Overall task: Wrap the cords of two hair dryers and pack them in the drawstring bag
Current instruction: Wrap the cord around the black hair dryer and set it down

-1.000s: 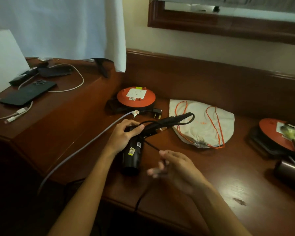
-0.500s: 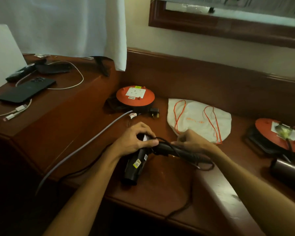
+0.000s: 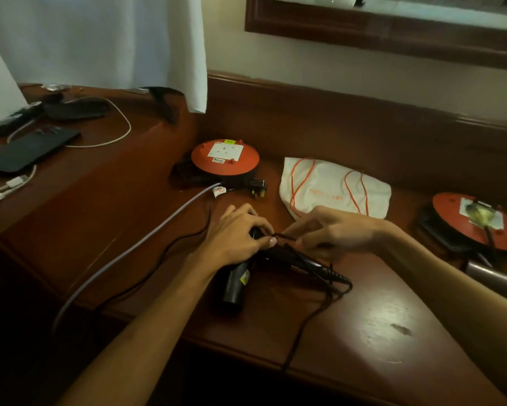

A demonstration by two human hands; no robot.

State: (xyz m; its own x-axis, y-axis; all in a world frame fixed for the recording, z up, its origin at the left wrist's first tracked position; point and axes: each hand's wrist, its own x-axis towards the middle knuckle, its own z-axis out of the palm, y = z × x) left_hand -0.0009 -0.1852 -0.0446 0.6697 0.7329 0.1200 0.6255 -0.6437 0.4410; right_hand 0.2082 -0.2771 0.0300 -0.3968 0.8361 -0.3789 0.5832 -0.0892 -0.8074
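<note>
The desk [image 3: 363, 341] carries everything, and the step in hand looks like the first of the two wraps: the cord [image 3: 311, 320] is being wound onto the black dryer [image 3: 240, 281], with bagging not yet begun. The white bag [image 3: 334, 189] lies flat and apparently empty behind the hands, near the back ledge, its orange drawstring loose on top. The dryer lies on the desk in front of the person, between bag and front edge; its barrel's long axis runs from the left hand down toward the desk's front edge, the far end pointing at the viewer, while the handle [image 3: 302, 260] branches off to the right and ends in a ribbed strain relief. From there the cord loops and trails off the front edge. A second dryer [image 3: 492, 276] appears at the right edge, untouched. The left hand [image 3: 234, 235] grips the dryer's body where barrel meets handle, fingers curled over it. The right hand [image 3: 334, 230] pinches a strand of cord just above the handle. The next move likely calls for keeping the body pinned while the right hand draws up slack and carries another turn around the handle, tight enough not to slip.
</note>
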